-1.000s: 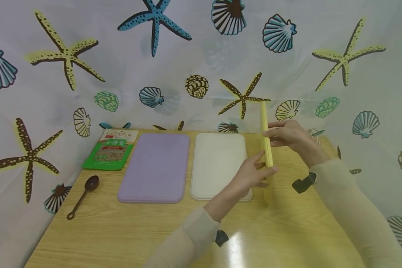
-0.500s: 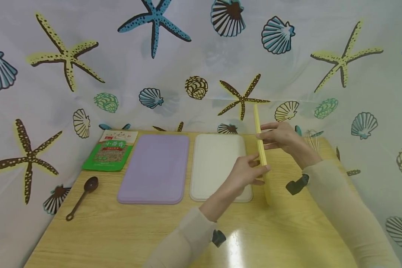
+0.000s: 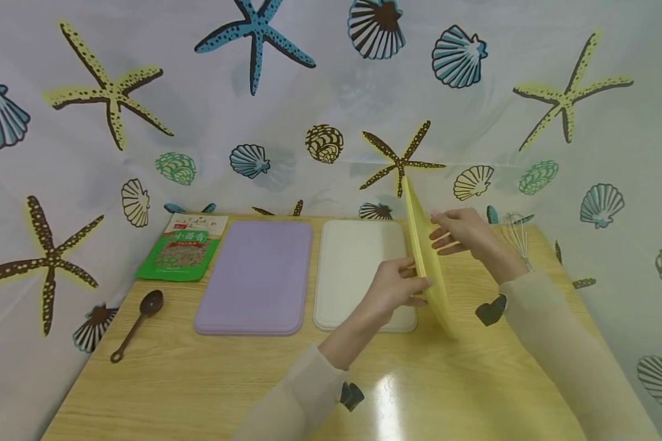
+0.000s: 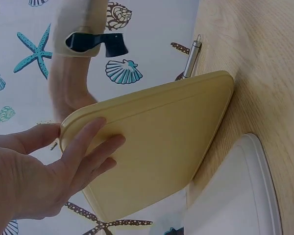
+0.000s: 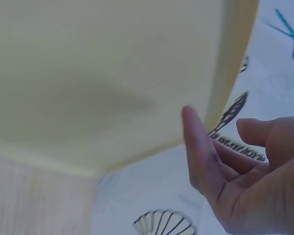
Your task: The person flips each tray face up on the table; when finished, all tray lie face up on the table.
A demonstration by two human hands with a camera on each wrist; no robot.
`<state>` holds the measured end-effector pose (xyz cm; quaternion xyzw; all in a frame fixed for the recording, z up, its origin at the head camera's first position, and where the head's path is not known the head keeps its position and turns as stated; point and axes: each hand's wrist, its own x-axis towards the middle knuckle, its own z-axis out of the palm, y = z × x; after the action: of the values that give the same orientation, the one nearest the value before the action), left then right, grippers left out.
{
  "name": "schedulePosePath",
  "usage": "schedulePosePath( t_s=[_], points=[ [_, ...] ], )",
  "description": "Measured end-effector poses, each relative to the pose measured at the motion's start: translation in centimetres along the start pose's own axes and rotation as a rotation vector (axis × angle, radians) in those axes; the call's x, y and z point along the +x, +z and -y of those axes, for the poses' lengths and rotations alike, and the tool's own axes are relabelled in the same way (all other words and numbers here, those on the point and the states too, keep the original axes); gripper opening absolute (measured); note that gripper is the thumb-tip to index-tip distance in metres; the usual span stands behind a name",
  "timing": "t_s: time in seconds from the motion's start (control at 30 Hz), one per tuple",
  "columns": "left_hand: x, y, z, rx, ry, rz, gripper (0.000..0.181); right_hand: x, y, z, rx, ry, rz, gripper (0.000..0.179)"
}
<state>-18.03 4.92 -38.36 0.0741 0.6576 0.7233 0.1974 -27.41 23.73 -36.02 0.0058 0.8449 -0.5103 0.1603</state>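
Observation:
A yellow rectangular tray point(image 3: 433, 278) with rounded corners stands steeply on its edge over the table, leaning left at its top. My left hand point(image 3: 388, 288) grips its near upper edge, thumb on the edge and fingers spread on the flat outer face, as the left wrist view shows. On the other side, my right hand point(image 3: 463, 233) is beside the tray's hollow side, fingers loosely bent and holding nothing. One fingertip point(image 5: 187, 115) overlaps the inner face in the right wrist view. Left of the yellow tray lies a white tray point(image 3: 358, 269), face down and partly covered by my left hand.
A purple tray point(image 3: 256, 275) lies left of the white one. Farther left are a green seed packet point(image 3: 182, 248) and a dark brown spoon point(image 3: 138, 324). A wire whisk point(image 3: 515, 236) lies behind my right forearm. A patterned curtain point(image 3: 309, 92) hangs along the table's back edge.
The yellow tray's top has tipped left and its hollow side has come into sight. My right hand has let go of its edge; the left hand moved slightly left with it.

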Motion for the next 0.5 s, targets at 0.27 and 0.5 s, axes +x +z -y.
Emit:
schedulePosePath(
  t_s=[0.27,0.5],
  points=[
    [-0.3,-1.4,1.5,-0.03,-0.018,-0.044,0.052,0.3,-0.1,-8.1,-0.224,0.026,-0.082,0.053],
    [-0.5,-2.3,2.4,-0.032,-0.027,-0.057,0.05,0.0,0.1,-12.2,-0.386,0.079,-0.095,0.054]
  ],
)
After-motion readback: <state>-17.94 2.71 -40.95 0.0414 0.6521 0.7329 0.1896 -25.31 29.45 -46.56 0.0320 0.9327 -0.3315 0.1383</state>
